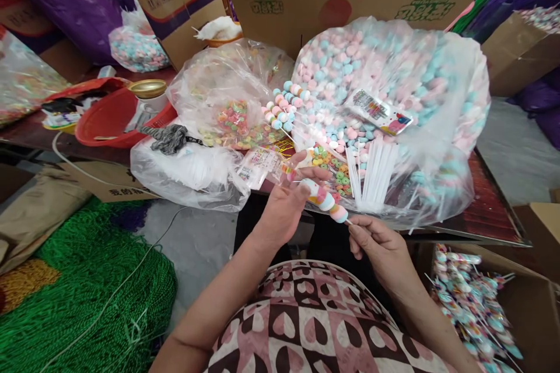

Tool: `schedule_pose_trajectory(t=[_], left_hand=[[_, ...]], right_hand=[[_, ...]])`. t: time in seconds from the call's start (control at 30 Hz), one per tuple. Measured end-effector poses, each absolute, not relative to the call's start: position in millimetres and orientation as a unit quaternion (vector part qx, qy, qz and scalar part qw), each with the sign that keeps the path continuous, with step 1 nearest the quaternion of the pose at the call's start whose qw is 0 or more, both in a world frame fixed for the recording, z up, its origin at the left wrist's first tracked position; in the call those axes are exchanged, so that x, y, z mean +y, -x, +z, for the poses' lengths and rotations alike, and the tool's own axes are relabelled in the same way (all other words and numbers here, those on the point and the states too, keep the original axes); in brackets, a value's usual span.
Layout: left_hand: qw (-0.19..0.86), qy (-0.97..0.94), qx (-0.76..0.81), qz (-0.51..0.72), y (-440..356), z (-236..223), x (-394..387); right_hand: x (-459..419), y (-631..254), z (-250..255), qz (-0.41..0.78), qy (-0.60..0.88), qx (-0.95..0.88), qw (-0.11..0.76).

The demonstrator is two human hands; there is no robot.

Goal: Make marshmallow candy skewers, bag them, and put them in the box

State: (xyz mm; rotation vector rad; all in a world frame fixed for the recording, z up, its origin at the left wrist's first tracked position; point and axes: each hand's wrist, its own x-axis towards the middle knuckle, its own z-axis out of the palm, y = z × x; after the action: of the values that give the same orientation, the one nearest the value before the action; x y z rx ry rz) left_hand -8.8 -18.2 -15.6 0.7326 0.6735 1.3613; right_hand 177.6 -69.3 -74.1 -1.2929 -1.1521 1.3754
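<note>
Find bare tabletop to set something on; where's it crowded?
Right corner of the red table: a bare patch between the pastel candy bag and the edge. Crowded: the middle, beyond the held skewer, with white sticks and ring candies.

Garment (306,317) over the torso: a checkerboard print of dark brown, dusty pink and off-white squares. Many squares bear one large heart in a contrasting tone, light on dark or dark on light; some hearts are themselves pink. The pattern curves with the rounded front, and the far edge forms an arc. Legs: plain black trousers (331,242). Forearms (225,288): bare. Left hand (283,210) and right hand (377,246): likewise bare, five-fingered.
</note>
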Motion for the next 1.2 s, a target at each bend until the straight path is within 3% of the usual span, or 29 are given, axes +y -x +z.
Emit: schedule_pose_trajectory(t=[0.17,0.23,0.47,0.8,1.2], left_hand=[[0.677,-0.214,0.310,0.632,-5.7,-25.3,-18.3],[0.681,-0.189,0.309,0.637,-8.3,-29.0,-18.7],[0.676,-0.219,0.303,0.635,-9.9,-33.6,-20.9],[0.681,-0.265,0.330,0.598,-17.9,-32.8,-25.6],[0.688,-0.241,0.363,0.580,-12.5,-39.4,-19.5]], right_hand=[[-71.6,-166.8,-74.0,0.346,0.564,-0.590,0.462],[-72.8,-162.1,-76.2,0.326,0.564,-0.608,0.455],[-70.6,-149.9,-74.0,0.467,0.540,-0.543,0.442],[-65.9,-140.1,-70.3,0.728,0.452,-0.307,0.413],[-68.8,-147.3,-76.7,0.536,0.531,-0.512,0.410]])
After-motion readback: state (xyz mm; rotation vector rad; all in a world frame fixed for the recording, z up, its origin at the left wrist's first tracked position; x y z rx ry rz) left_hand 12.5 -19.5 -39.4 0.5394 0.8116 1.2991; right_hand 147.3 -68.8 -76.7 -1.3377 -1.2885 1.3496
